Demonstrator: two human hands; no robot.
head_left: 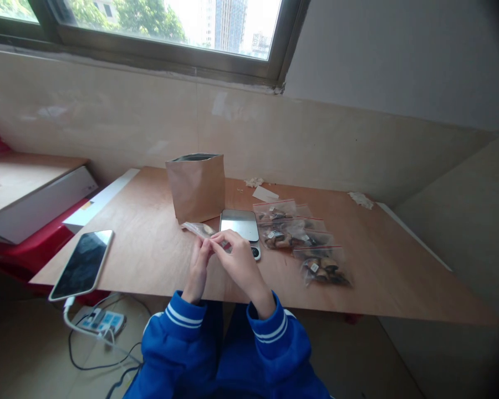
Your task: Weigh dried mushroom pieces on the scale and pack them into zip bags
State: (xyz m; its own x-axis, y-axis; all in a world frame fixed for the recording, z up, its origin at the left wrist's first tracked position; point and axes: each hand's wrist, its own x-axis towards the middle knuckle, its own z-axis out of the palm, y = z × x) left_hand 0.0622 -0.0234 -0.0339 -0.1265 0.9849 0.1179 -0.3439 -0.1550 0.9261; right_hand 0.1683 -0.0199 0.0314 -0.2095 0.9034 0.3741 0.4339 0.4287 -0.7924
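Note:
Both of my hands meet over the near middle of the table, closed on a small clear plastic zip bag (198, 228) with something pale inside. My left hand (198, 266) grips it from the left and below. My right hand (239, 260) pinches its near edge, partly hiding the bag. Just behind my right hand lies a kitchen scale (239, 221) with a shiny plate and a round knob. A brown paper pouch (196, 188) stands upright with its top open behind the bag. To the right lie several zip bags of dried brown pieces (324, 266), with small white labels.
A phone (83, 263) with a white cable plugged in lies at the table's left edge. Below it, a power strip (103, 321) with cords sits on the floor. A white card (265, 194) and pale scraps (254, 182) lie near the wall, under the window.

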